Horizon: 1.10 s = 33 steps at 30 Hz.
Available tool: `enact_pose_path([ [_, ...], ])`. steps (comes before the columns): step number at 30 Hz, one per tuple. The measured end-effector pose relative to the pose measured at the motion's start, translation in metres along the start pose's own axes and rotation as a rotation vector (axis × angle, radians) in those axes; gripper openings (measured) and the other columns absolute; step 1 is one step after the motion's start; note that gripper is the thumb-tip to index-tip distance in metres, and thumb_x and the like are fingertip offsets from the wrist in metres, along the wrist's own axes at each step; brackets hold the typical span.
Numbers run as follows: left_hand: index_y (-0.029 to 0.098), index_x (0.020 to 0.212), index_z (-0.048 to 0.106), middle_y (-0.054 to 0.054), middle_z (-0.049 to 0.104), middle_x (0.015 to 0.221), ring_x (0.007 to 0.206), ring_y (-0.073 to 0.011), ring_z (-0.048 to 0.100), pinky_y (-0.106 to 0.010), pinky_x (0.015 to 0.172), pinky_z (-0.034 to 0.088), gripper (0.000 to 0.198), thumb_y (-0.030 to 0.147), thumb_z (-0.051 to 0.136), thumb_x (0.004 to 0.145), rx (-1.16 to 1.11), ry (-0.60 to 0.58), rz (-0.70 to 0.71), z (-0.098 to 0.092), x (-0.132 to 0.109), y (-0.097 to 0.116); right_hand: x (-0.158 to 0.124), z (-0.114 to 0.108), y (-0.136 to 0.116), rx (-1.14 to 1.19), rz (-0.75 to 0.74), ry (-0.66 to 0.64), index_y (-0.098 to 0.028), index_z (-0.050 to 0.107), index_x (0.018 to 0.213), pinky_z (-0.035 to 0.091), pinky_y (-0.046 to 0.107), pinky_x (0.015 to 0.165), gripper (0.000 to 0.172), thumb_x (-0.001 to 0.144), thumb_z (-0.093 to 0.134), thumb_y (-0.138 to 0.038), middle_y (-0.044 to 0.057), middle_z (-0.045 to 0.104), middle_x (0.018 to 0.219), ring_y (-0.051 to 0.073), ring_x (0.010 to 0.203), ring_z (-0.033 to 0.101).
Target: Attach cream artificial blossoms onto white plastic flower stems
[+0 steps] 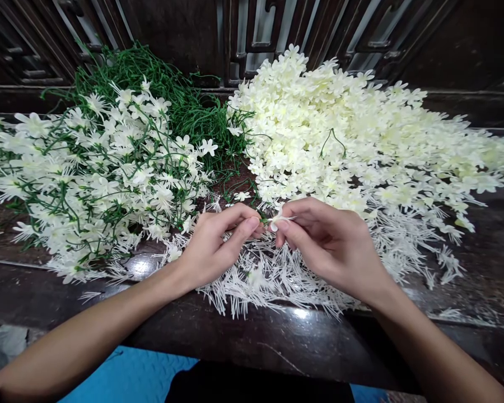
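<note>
Left hand [214, 243] pinching one green stem [265, 220], right hand [340, 249] pinching one white flower [274, 225], two flower heaps [344, 129] beyond

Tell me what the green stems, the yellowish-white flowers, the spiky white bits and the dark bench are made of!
Green stems: probably plastic, dullish; thin and evenly coloured.
Yellowish-white flowers: maybe fabric, fairly matt, with thin petals.
Spiky white bits: likely plastic, with stiff-looking prongs; finish unclear.
Dark bench: seems to be varnished wood, glossy, with bright reflections.
</note>
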State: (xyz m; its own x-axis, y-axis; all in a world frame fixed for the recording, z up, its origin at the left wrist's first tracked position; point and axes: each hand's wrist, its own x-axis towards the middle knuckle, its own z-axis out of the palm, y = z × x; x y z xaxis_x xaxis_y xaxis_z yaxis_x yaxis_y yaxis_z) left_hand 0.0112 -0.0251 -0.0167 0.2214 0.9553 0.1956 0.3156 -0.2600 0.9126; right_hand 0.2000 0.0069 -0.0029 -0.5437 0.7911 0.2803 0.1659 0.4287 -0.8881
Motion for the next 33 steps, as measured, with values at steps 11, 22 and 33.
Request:
enact_pose_path([
  [11, 0.014, 0.089, 0.062, -0.003, 0.067, 0.076, 0.069, -0.0109, 0.065, -0.021, 0.063, 0.051, 0.015, 0.019, 0.048, 0.093, 0.018, 0.0, 0.049, 0.0, 0.001, 0.0, 0.0, -0.001, -0.005, -0.071, -0.052, -0.006, -0.018, 0.058, 0.091, 0.047, 0.019, 0.049, 0.009, 0.09, 0.052, -0.011, -0.001, 0.061, 0.067, 0.008, 0.058, 0.06],
  [22, 0.015, 0.087, 0.063, -0.001, 0.068, 0.072, 0.05, -0.007, 0.053, -0.019, 0.047, 0.04, 0.018, 0.02, 0.047, 0.094, 0.179, -0.05, 0.131, -0.001, 0.002, 0.003, -0.002, 0.0, 0.003, -0.345, -0.224, -0.021, -0.018, 0.056, 0.096, 0.046, 0.022, 0.049, 0.012, 0.089, 0.052, -0.009, 0.0, 0.063, 0.069, 0.01, 0.058, 0.059],
  [33, 0.014, 0.088, 0.064, -0.002, 0.072, 0.072, 0.06, -0.0107, 0.066, -0.02, 0.055, 0.053, 0.016, 0.013, 0.048, 0.091, 0.226, -0.046, 0.189, -0.002, 0.001, -0.001, -0.008, 0.003, 0.006, -0.435, -0.259, -0.067, -0.024, 0.05, 0.106, 0.052, 0.028, 0.054, 0.025, 0.088, 0.047, -0.006, 0.003, 0.067, 0.083, 0.016, 0.067, 0.064],
])
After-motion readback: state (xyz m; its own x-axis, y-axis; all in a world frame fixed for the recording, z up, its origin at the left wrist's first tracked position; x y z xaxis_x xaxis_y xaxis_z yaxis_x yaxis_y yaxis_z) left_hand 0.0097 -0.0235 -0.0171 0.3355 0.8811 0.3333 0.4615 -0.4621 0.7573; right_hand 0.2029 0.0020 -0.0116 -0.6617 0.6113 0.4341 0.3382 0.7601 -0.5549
